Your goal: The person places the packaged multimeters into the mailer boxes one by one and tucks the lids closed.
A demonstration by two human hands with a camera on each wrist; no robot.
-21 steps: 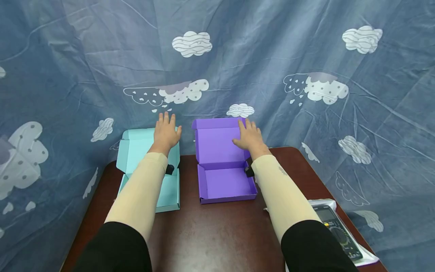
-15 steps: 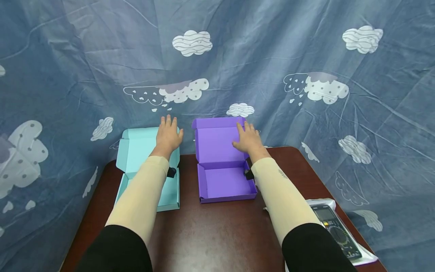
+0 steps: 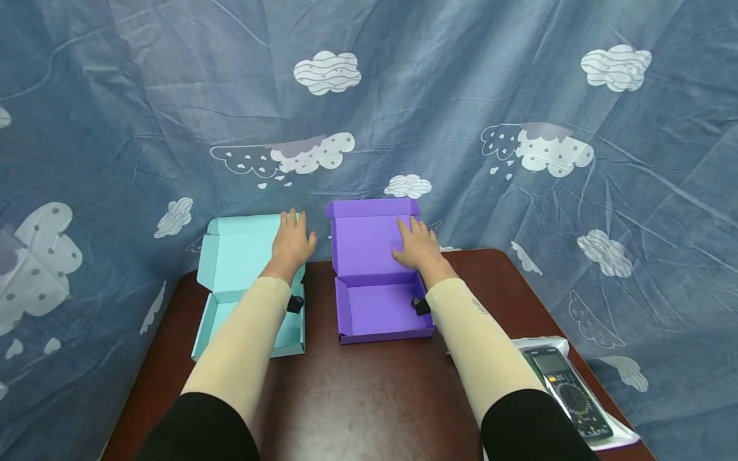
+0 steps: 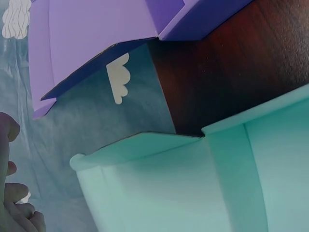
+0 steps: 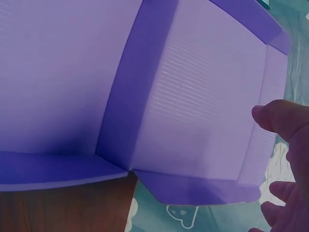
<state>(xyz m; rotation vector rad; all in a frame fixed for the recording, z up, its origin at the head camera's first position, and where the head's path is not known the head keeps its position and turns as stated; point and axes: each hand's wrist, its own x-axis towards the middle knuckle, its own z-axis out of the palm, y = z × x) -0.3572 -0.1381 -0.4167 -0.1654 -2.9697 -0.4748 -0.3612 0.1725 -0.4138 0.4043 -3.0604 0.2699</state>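
Observation:
A mint-green cardboard box [image 3: 235,253] stands on the left with its lid raised and its inside bare. In the head view my left hand [image 3: 291,246] overlaps the right side of that lid, fingers extended and holding nothing. To its right is a purple cardboard box [image 3: 369,242], also with the lid up and nothing inside. My right hand [image 3: 419,248] overlaps the right part of the purple lid, fingers spread and holding nothing. The right wrist view shows that thumb [image 5: 277,116] over the lid's end flap; the left wrist view shows left fingers [image 4: 17,193] beyond the mint lid's edge.
On the right of the brown table [image 3: 346,397] lies a black multimeter [image 3: 571,390] on white plastic packaging [image 3: 625,435], partly behind my right forearm. A blue curtain with clouds [image 3: 450,83] hangs behind the boxes, close to the table's back edge.
My left hand has come down and a little to the right in front of the mint lid. The right hand has lowered slightly. Both boxes stay where they were.

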